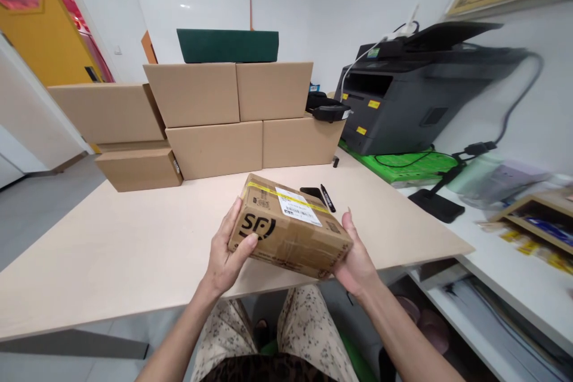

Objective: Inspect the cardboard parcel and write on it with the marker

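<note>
Between my two hands I hold a brown cardboard box (290, 245), tilted above the front edge of the table. Its near side carries a black "SF" mark, and a white shipping label (299, 206) and a strip of yellow tape are on top. My left hand (227, 253) grips the left end, thumb over the printed side. At the right end, my right hand (356, 259) presses the lower corner with its thumb up; some of its fingers are hidden beneath the box. Just behind the box lie a black marker (327, 197) and a dark flat object (312, 192), partly covered.
Several plain cardboard boxes (215, 149) are stacked at the back of the wooden table (111, 250), topped by a dark green box (228, 46). A black device (329, 110) rests on the right box. To the right stand a printer (398, 95) and a white shelf (514, 262).
</note>
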A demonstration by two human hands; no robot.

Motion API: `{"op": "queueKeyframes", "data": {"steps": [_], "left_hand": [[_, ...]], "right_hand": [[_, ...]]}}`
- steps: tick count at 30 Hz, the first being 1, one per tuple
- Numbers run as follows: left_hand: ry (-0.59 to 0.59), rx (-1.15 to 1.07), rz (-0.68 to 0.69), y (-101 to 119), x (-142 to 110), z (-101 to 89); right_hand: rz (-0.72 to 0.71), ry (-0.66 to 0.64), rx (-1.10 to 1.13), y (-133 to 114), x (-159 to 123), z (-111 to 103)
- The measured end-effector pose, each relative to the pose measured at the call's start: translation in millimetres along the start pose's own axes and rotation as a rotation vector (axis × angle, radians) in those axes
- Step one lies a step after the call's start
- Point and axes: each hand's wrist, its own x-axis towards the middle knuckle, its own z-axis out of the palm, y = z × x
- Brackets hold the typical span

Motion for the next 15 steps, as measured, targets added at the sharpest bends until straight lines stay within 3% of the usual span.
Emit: {"op": "queueKeyframes", "data": {"steps": [4,7,11,15], "left_hand": [[0.082,-0.092,-0.163,8,3,5.6],[0.140,-0.127,-0.197,12,7,3.7],[0.165,-0.111,-0.214,17,10,-3.9],[0.117,-0.024,-0.248,16,12,-10.7]], "right_hand": [[-0.294,-0.001,-0.085,14,1,0],[-0.484,-0.153,-0.216,20,1,-9],[-0.522,-0.343,-0.428,21,0,-23],[-0.481,-0.282,-0.466,26,6,-26]]}}
